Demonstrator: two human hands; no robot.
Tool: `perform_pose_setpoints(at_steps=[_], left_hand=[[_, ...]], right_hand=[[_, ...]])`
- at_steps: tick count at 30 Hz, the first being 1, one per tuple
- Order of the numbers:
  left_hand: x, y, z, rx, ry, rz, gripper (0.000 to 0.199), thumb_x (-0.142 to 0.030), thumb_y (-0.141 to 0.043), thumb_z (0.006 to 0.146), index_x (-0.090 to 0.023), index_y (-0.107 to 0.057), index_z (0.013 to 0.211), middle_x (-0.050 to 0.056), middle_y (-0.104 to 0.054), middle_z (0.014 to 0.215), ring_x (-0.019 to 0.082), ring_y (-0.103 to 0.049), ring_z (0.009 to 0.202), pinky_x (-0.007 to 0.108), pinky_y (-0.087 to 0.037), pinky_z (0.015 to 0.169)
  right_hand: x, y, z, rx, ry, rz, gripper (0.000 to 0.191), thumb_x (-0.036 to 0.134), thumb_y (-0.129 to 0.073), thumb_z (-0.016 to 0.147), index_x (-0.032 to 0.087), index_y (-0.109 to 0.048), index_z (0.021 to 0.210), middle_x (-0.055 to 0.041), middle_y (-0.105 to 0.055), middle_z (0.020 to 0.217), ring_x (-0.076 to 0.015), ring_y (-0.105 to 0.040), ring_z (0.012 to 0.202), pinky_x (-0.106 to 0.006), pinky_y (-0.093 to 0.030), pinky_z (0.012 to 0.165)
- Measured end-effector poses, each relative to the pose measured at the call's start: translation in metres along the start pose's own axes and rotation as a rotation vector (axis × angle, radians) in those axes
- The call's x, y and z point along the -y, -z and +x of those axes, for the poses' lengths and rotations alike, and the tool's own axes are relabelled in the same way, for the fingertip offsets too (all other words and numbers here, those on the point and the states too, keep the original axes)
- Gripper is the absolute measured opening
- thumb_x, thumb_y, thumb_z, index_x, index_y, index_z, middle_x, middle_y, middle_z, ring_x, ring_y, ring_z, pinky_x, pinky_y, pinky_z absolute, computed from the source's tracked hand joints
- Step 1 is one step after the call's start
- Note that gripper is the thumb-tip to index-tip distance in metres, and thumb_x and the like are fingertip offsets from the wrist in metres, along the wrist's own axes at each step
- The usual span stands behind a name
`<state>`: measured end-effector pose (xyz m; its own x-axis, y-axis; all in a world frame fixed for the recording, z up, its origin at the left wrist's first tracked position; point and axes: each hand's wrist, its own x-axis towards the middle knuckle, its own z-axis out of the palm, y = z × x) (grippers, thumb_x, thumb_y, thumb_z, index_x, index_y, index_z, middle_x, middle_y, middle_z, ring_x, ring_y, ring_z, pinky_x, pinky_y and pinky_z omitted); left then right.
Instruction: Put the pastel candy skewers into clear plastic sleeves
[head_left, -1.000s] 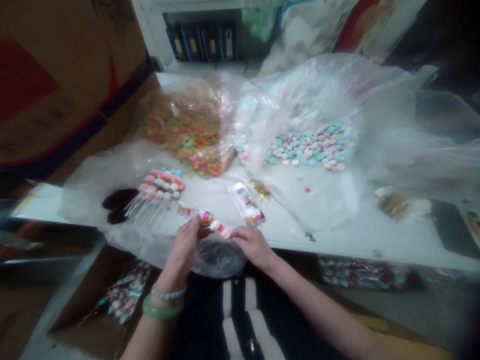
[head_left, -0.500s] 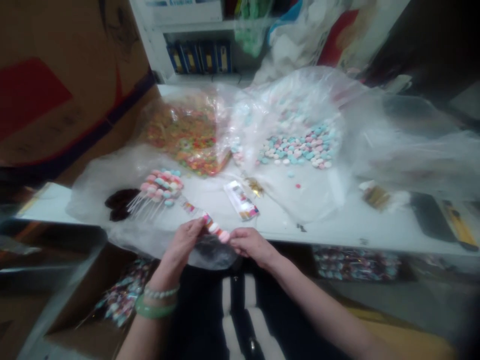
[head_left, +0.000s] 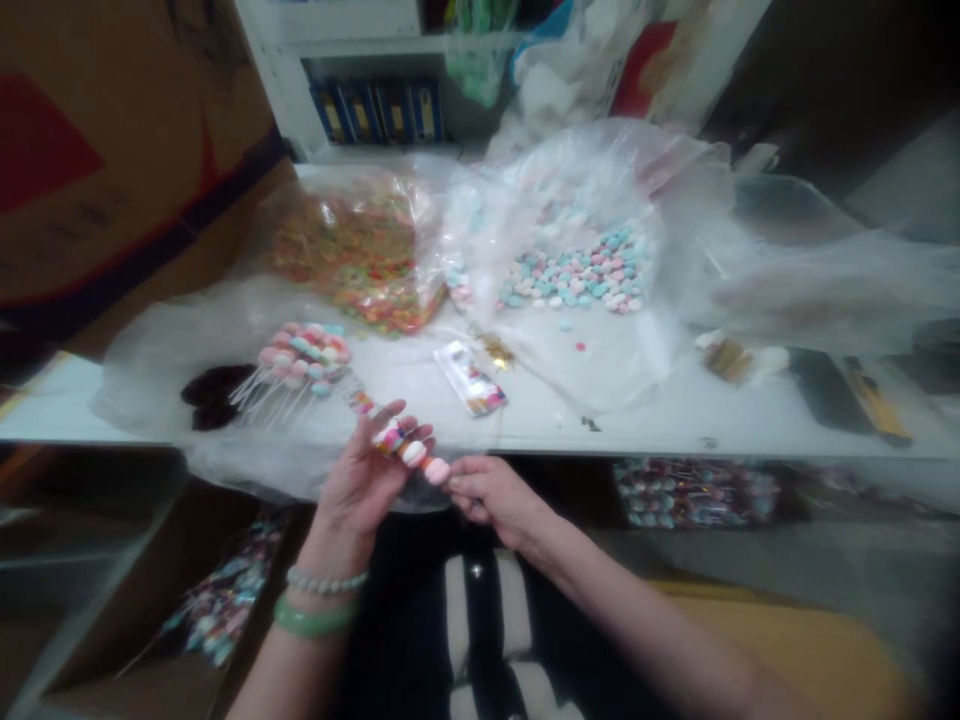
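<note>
A marshmallow candy skewer [head_left: 414, 454] in white, pink and orange lies partly inside a printed clear wrapper [head_left: 363, 400], slanting between my hands. My left hand [head_left: 367, 480], palm turned up with loosely curled fingers, holds the wrapped part. My right hand [head_left: 491, 492] pinches the skewer's lower end beside the pink piece; its fingertips cover whatever stick is there. A pile of candy skewers [head_left: 304, 355] with white sticks lies to the left of my hands. Beyond them, a stack of printed wrappers [head_left: 470, 378] rests on the table near some gold twist ties [head_left: 495, 350].
A bag of orange and green candies [head_left: 352, 250] and an open bag of pastel candies [head_left: 577, 275] lie at the back of the white table [head_left: 525, 430]. Below its edge stands a carton [head_left: 172, 560] with finished skewers. A yellow-handled tool [head_left: 877, 405] lies right.
My left hand has turned palm up and its fingers have loosened around the wrapper. My right hand still pinches the skewer's end. The whole view has shifted slightly.
</note>
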<state>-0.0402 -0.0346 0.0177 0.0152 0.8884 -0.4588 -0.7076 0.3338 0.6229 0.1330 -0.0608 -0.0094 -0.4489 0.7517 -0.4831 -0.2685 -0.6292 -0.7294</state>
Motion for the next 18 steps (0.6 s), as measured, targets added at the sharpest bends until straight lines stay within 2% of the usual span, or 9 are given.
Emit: perform_pose_setpoints(at_steps=[2, 5, 9, 12, 14, 16, 18], left_hand=[[0.006, -0.001, 0.001, -0.024, 0.011, -0.035, 0.032, -0.044, -0.066, 0.087, -0.015, -0.069, 0.100, 0.007, -0.065, 0.081, 0.023, -0.066, 0.082, 0.044, -0.056, 0.084], [0.015, -0.002, 0.001, -0.051, 0.027, -0.074, 0.030, -0.042, -0.056, 0.094, -0.015, -0.068, 0.097, 0.005, -0.064, 0.079, 0.021, -0.065, 0.080, 0.044, -0.056, 0.083], [0.026, -0.004, -0.005, -0.026, 0.009, -0.070, 0.031, -0.038, -0.046, 0.099, -0.015, -0.066, 0.103, 0.005, -0.064, 0.081, 0.021, -0.065, 0.081, 0.043, -0.056, 0.082], [0.028, -0.001, -0.010, -0.020, 0.017, 0.002, 0.029, -0.040, -0.054, 0.095, -0.016, -0.066, 0.107, 0.006, -0.067, 0.086, 0.024, -0.067, 0.088, 0.040, -0.056, 0.080], [0.029, 0.003, -0.011, -0.044, 0.012, 0.056, 0.029, -0.040, -0.061, 0.091, -0.016, -0.067, 0.105, 0.008, -0.069, 0.093, 0.026, -0.068, 0.093, 0.040, -0.056, 0.081], [0.031, 0.007, -0.012, -0.076, -0.017, 0.114, 0.028, -0.037, -0.068, 0.086, -0.015, -0.068, 0.103, 0.010, -0.071, 0.100, 0.027, -0.069, 0.094, 0.040, -0.057, 0.083], [0.034, 0.010, -0.013, -0.094, -0.051, 0.176, 0.029, -0.035, -0.075, 0.081, -0.014, -0.069, 0.099, 0.011, -0.071, 0.101, 0.026, -0.070, 0.091, 0.039, -0.057, 0.082]], right_hand=[[-0.004, 0.001, -0.002, -0.056, 0.011, -0.039, 0.017, 0.030, -0.067, 0.065, 0.015, -0.063, 0.072, 0.0056, -0.046, 0.050, -0.0053, -0.030, 0.043, -0.021, -0.015, 0.042], [-0.007, -0.001, -0.007, -0.148, 0.093, -0.184, 0.011, 0.028, -0.063, 0.071, 0.017, -0.063, 0.071, 0.0051, -0.047, 0.050, -0.0072, -0.034, 0.045, -0.022, -0.022, 0.045], [-0.013, -0.002, -0.014, -0.240, 0.335, -0.492, 0.011, 0.021, -0.058, 0.078, 0.020, -0.067, 0.073, 0.0025, -0.056, 0.059, -0.0123, -0.049, 0.057, -0.025, -0.038, 0.058], [-0.020, 0.002, -0.019, -0.266, 0.566, -0.820, 0.018, 0.019, -0.052, 0.087, 0.023, -0.070, 0.085, -0.0021, -0.069, 0.081, -0.0167, -0.060, 0.074, -0.027, -0.042, 0.071], [-0.023, 0.005, -0.023, -0.283, 0.665, -1.045, 0.022, 0.017, -0.049, 0.090, 0.022, -0.070, 0.091, -0.0061, -0.070, 0.090, -0.0186, -0.061, 0.079, -0.028, -0.041, 0.074], [-0.026, 0.008, -0.027, -0.311, 0.682, -1.199, 0.023, 0.017, -0.047, 0.092, 0.019, -0.070, 0.089, -0.0092, -0.069, 0.086, -0.0194, -0.059, 0.076, -0.029, -0.040, 0.072], [-0.027, 0.009, -0.029, -0.314, 0.663, -1.253, 0.023, 0.017, -0.047, 0.093, 0.018, -0.070, 0.088, -0.0098, -0.068, 0.083, -0.0191, -0.057, 0.073, -0.030, -0.038, 0.071]])
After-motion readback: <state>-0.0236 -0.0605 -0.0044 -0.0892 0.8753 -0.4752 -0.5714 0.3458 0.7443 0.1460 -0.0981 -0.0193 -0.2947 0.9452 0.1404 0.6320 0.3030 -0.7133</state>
